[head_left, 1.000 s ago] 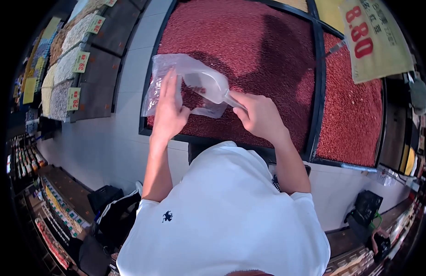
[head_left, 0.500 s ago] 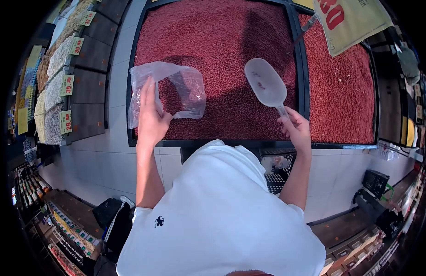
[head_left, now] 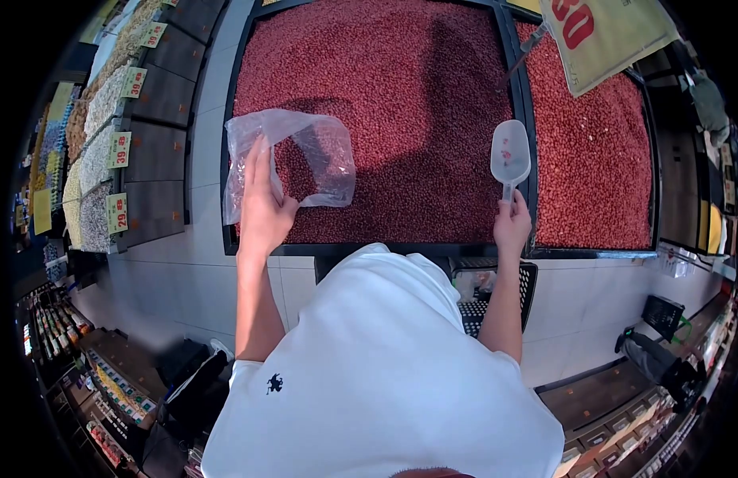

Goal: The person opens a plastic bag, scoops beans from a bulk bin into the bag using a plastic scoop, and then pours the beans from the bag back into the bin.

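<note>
A clear plastic bag (head_left: 325, 147) lies over the left part of a black-rimmed bin of dark red beans (head_left: 401, 199). My left hand (head_left: 265, 211) holds the bag at its left side, fingers pointing up along the plastic; some of the fingers are behind it. At the bin's right side, my right hand (head_left: 512, 227) grips the handle of a translucent scoop (head_left: 516, 163). A few red beans show in the scoop's bowl, which points away from me. The bag's mouth looks open toward the middle of the bin.
Right of the black divider (head_left: 524, 119) is a bin of lighter red beans (head_left: 588, 159), with a hanging price sign (head_left: 616, 40) above it. Shelves with price tags (head_left: 118, 149) stand at left. A black basket (head_left: 524, 291) is below my right forearm. People are at both lower sides.
The scoop was at the bag's mouth one second ago; my right hand has drawn it away to the right and it now points straight forward. My left hand still holds the bag.
</note>
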A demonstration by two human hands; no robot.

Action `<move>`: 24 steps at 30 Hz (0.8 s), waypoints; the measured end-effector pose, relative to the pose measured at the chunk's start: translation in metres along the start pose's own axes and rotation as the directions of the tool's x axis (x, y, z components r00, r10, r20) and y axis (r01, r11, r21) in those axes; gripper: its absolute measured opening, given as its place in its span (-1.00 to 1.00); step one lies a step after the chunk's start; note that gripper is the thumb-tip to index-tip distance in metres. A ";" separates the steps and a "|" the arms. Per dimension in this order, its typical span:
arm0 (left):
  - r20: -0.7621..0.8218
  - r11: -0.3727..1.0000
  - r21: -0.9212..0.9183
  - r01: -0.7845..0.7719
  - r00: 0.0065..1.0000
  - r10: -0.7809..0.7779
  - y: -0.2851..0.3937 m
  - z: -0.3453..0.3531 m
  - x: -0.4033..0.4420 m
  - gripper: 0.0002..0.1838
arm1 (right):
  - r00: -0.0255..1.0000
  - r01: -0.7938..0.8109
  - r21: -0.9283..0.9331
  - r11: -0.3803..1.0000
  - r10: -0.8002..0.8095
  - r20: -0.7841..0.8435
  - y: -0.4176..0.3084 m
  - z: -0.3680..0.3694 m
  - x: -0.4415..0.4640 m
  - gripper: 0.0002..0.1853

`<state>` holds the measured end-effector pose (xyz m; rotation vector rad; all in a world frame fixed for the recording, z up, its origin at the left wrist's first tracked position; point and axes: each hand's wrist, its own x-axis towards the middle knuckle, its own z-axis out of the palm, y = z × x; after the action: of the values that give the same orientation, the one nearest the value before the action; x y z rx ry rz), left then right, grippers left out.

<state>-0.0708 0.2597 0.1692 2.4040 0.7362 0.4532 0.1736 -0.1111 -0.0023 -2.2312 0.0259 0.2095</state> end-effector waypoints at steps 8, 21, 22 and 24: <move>-0.008 1.000 -0.007 0.019 1.000 -0.019 -0.002 -0.001 -0.002 -0.03 | 0.996 0.088 -0.012 0.996 -0.088 0.015 -0.031 0.025 0.014 -0.53; -0.001 0.997 -0.034 0.069 0.998 -0.069 -0.003 -0.002 -0.001 0.00 | 0.990 0.086 0.161 0.983 -0.103 0.100 -0.056 0.077 0.025 -0.46; -0.001 0.997 -0.037 0.070 0.998 -0.070 -0.003 -0.003 -0.001 0.00 | 0.987 0.111 0.163 0.980 -0.128 0.096 -0.056 0.080 0.025 -0.46; -0.001 0.998 -0.030 0.063 0.998 -0.063 -0.002 -0.003 0.000 0.01 | 0.980 0.161 0.165 0.973 -0.177 0.089 -0.061 0.085 0.025 -0.46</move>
<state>-0.0734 0.2623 0.1699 2.3453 0.7985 0.4385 0.1913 -0.0058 -0.0104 -2.0501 -0.1974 0.2214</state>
